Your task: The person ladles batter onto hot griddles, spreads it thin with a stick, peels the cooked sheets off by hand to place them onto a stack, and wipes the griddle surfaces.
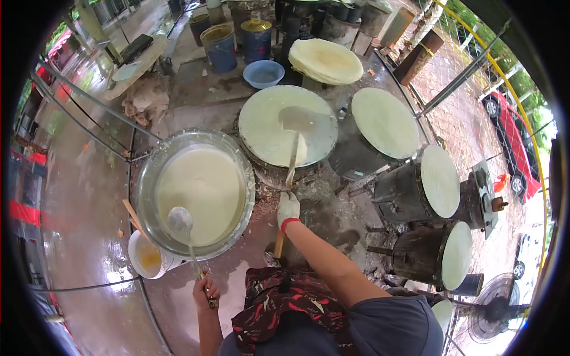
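We've got our left hand (206, 290) curled around the handle of a ladle (180, 221), and the ladle's bowl is at the batter (205, 178) in the big basin (148, 190). Can't tell how deep it's dipped, if at all. Our white-gloved right hand (288, 209) is wrapped snugly around the spreader (298, 120), with the wooden end of its handle poking back toward us and a red band (290, 223) at our wrist. The spreader's blade is over the pale layer on the griddle (252, 152), with a creamier patch right by the handle. Beyond that we've got a stack (325, 62) of pale rounds and a blue bowl (263, 73). More pale-topped drums (396, 193) curve around our right, and a white bucket (160, 268) sits just beside the basin.
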The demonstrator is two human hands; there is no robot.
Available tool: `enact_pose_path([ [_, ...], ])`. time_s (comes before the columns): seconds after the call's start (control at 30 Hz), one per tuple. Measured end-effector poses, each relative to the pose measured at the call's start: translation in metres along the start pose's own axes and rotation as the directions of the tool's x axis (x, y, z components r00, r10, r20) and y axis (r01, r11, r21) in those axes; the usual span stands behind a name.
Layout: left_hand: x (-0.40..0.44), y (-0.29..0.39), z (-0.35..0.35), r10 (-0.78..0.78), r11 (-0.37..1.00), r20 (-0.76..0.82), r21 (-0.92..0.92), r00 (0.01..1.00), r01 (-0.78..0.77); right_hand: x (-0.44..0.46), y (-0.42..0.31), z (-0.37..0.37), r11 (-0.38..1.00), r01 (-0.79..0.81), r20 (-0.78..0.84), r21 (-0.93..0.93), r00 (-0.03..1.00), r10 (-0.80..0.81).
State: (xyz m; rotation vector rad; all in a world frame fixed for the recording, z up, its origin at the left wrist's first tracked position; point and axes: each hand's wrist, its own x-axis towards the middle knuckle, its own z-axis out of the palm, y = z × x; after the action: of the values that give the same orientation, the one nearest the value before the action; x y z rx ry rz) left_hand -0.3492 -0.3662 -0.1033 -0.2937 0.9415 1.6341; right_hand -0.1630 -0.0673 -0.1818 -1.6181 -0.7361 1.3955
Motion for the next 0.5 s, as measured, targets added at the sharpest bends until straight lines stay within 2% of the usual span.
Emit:
enact_pose_path([
  [0.07,0.003,-0.003,0.010,-0.011,1.000,0.022,0.004,1.000,0.011,-0.027,-0.023,0.002,0.999,0.034,-0.039,-0.007,0.999,-0.034],
  [0.1,0.002,-0.005,0.015,-0.019,1.000,0.017,0.007,1.000,0.019,-0.008,0.010,-0.004,0.978,0.166,0.062,-0.127,0.985,-0.159],
  [0.2,0.004,-0.012,0.036,-0.048,0.999,0.044,0.003,0.998,0.048,0.023,0.018,-0.054,0.927,0.184,0.200,-0.327,0.972,-0.122],
  [0.23,0.004,-0.013,0.043,-0.058,0.998,0.065,-0.004,0.996,0.059,0.032,0.006,-0.064,0.947,0.086,0.157,-0.310,0.987,-0.038],
  [0.33,0.004,-0.026,0.056,-0.041,0.999,0.114,0.034,0.993,0.037,0.030,-0.031,-0.072,0.939,0.124,0.095,-0.320,0.991,-0.098],
  [0.37,0.005,-0.031,0.063,-0.025,0.998,0.133,0.056,0.991,0.018,0.043,-0.009,-0.075,0.976,0.111,0.269,-0.188,0.962,-0.057],
  [0.43,0.007,-0.043,0.081,-0.015,0.998,0.144,0.060,0.989,0.006,0.027,-0.015,-0.098,0.924,0.084,0.438,-0.374,0.894,0.096],
  [0.47,0.007,-0.051,0.090,-0.008,0.998,0.148,0.059,0.989,-0.001,0.018,-0.022,-0.110,0.881,0.087,0.505,-0.465,0.843,0.183],
  [0.5,0.007,-0.059,0.098,-0.021,0.999,0.158,0.032,0.987,0.016,0.015,-0.028,-0.126,0.945,0.030,0.453,-0.327,0.882,0.129],
])
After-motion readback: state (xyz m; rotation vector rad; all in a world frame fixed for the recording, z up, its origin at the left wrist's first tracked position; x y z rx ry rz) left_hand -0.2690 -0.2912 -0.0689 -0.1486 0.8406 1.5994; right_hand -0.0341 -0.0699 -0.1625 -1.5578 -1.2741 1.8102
